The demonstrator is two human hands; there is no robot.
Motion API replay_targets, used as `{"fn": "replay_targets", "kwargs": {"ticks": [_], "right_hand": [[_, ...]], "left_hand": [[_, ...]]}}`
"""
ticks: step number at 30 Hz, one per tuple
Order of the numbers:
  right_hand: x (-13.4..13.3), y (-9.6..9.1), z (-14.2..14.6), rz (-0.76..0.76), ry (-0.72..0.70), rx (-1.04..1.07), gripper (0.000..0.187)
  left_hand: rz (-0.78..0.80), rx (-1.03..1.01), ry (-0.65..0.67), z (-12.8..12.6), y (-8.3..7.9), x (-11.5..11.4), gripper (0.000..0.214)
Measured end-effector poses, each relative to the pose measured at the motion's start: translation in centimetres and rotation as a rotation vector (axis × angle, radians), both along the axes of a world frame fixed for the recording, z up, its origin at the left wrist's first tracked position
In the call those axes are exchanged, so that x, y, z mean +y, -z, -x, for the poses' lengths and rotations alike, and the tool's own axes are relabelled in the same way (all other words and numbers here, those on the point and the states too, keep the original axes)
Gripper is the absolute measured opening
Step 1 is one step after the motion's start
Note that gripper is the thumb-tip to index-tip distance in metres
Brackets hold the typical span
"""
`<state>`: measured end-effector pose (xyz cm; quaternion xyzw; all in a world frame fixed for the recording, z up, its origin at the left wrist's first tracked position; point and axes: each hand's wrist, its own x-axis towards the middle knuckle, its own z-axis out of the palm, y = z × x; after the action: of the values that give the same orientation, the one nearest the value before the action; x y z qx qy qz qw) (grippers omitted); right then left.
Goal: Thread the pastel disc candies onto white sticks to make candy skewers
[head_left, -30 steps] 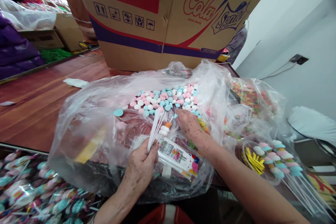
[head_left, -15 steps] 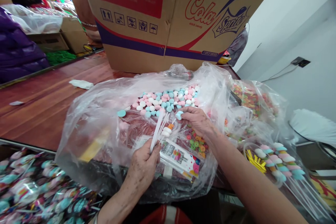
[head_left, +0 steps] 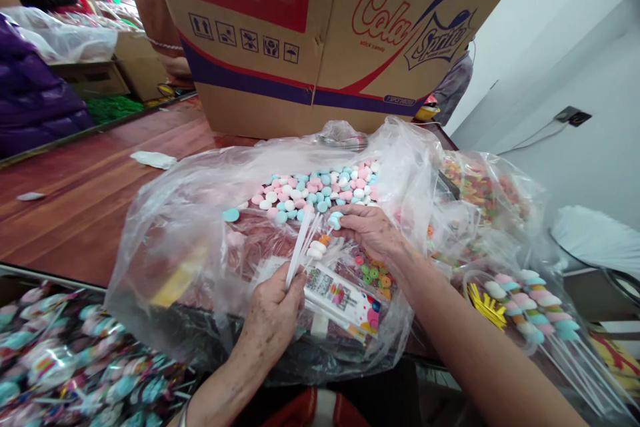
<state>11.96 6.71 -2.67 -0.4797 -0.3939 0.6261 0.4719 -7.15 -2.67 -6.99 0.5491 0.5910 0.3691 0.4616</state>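
Observation:
My left hand (head_left: 275, 307) is closed round a bunch of thin white sticks (head_left: 299, 248) whose tips fan out away from me. One of them carries two white candies (head_left: 316, 251) and an orange ring candy (head_left: 325, 239). My right hand (head_left: 367, 230) pinches a pale blue and white candy (head_left: 335, 220) close to the tip of that stick; whether the stick has entered it I cannot tell. Beyond both hands lies a heap of pink, white and blue candies (head_left: 313, 193) on clear plastic. Green and orange ring candies (head_left: 375, 275) lie below my right wrist.
A large cardboard box (head_left: 260, 107) stands at the back, with people partly hidden behind it. Printed packaging (head_left: 345, 297) lies near my left hand. Finished candy skewers (head_left: 543, 310) and yellow twist ties (head_left: 486, 307) are at right. Wrapped candies (head_left: 75, 360) fill the lower left.
My right hand has moved slightly left with the blue and white candy, bringing it to the stick's tip. My left hand has hardly moved.

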Motion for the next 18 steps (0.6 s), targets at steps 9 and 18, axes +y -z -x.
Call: {"fn": "replay_targets", "kwargs": {"ticks": [9, 18], "right_hand": [[-1.1, 1.1, 0.9, -0.087, -0.019, -0.069, 0.031], [-2.7, 3.8, 1.5, -0.335, -0.026, -0.425, 0.037]], "left_hand": [[-0.006, 0.016, -0.028, -0.2, -0.2, 0.1, 0.029], [0.009, -0.019, -0.054, -0.3, 0.6, 0.0, 0.034]]}}
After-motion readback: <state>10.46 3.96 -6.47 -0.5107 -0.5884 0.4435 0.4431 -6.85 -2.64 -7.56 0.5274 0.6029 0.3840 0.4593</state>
